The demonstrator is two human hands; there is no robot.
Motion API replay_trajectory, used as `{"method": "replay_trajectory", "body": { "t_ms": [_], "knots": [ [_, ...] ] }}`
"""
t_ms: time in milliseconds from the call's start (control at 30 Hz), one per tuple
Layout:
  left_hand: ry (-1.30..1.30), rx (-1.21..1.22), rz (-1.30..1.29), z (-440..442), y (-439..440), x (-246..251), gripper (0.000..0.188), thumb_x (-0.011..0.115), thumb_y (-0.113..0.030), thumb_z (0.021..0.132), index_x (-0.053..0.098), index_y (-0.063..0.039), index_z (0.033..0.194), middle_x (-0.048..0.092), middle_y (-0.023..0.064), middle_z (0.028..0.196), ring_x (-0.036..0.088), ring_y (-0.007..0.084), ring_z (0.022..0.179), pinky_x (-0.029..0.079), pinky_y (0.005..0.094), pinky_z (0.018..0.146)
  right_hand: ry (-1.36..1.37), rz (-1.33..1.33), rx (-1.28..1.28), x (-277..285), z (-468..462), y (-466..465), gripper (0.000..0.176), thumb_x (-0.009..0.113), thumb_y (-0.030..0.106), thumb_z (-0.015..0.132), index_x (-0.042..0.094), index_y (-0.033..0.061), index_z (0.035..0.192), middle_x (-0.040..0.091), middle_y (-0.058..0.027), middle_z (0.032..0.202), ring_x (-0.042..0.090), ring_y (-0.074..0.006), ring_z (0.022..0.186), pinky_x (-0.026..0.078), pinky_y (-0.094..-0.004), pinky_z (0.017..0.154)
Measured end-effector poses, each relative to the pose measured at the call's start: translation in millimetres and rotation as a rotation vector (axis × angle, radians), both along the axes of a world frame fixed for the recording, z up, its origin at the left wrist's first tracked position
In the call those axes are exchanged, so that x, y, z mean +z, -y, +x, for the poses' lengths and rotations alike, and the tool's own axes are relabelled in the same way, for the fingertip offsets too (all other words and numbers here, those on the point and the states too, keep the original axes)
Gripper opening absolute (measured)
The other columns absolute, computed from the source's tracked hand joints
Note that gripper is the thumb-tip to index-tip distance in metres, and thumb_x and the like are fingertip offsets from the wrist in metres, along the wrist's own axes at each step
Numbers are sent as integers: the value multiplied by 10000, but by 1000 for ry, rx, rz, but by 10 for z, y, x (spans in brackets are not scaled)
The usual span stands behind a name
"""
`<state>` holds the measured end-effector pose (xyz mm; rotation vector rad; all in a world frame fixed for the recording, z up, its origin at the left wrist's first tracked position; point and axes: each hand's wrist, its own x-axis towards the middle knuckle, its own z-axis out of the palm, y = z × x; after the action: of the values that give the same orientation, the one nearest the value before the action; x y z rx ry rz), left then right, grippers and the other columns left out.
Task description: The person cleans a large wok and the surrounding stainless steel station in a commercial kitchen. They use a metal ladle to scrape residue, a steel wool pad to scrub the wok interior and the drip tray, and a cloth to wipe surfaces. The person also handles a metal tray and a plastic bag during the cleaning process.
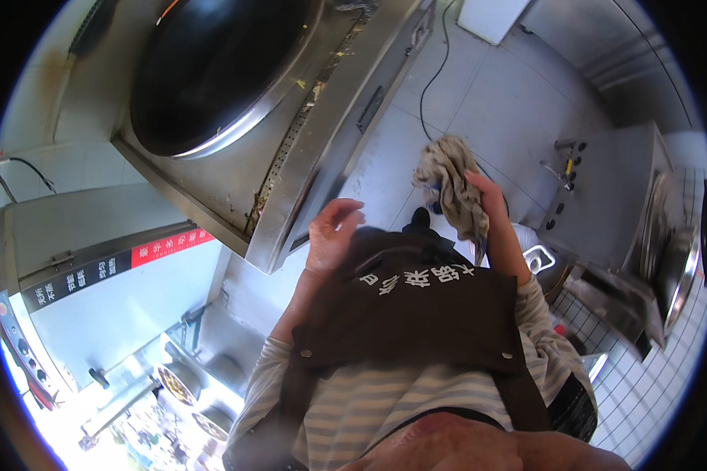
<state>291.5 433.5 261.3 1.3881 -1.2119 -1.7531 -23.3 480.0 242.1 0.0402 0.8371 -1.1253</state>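
Observation:
My right hand (488,194) grips a crumpled, stained beige cloth (452,176), which hangs out over the floor in front of my apron. A dark blue patch shows at the cloth's left side. My left hand (331,232) holds nothing; its fingers are slightly curled and apart, close to the front corner of a stainless-steel wok range (324,135). A large dark wok (212,70) sits in the range top. Food scraps lie along the perforated drain channel (283,153) between the wok and the range's front edge.
A black cable (429,94) runs over the tiled floor (477,88). Steel equipment with knobs (601,200) stands at the right, near a metal bowl (680,282). At the lower left are a white cabinet (124,318) and pans of food (178,384). The range's corner juts towards my left side.

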Motion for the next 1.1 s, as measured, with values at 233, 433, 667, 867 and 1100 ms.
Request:
{"method": "replay_trajectory", "body": {
  "t_ms": [233,433,667,867,1100],
  "knots": [
    [179,213,-98,661,289,98,124,626,-2,927,699,-10,1027,674,28,812,615,77,728,505,232,693,-61,-13,57,384,363,1441,362,595,187,975,588,-62,1237,712,-176,1102,727,-270,913,603,-388,826],
    [154,156,-94,665,635,102,115,660,-24,897,725,-31,992,661,17,780,583,58,702,477,232,662,-71,-104,11,667,686,2225,420,604,197,967,555,-32,1316,707,-178,1131,725,-274,932,607,-385,826],
    [267,102,-30,425,824,-23,122,682,-55,898,742,-52,1004,682,19,785,610,65,736,487,241,683,-206,-305,130,1039,536,3738,397,648,175,937,604,-6,1287,716,-136,1151,711,-253,1010,574,-392,903],
    [482,251,1,64,587,-136,66,695,-105,911,721,-102,971,724,21,816,688,128,784,540,307,744,-444,-682,390,538,255,5702,437,600,176,977,548,43,1390,588,-127,1396,603,-233,1231,481,-383,1039],
    [460,573,250,-526,258,-281,79,743,-155,918,746,-98,972,697,11,753,640,71,717,511,250,677,-1486,-1005,626,182,461,7415,320,654,226,957,664,95,1249,720,-29,1104,678,-232,981,560,-359,779]
  ]
}}
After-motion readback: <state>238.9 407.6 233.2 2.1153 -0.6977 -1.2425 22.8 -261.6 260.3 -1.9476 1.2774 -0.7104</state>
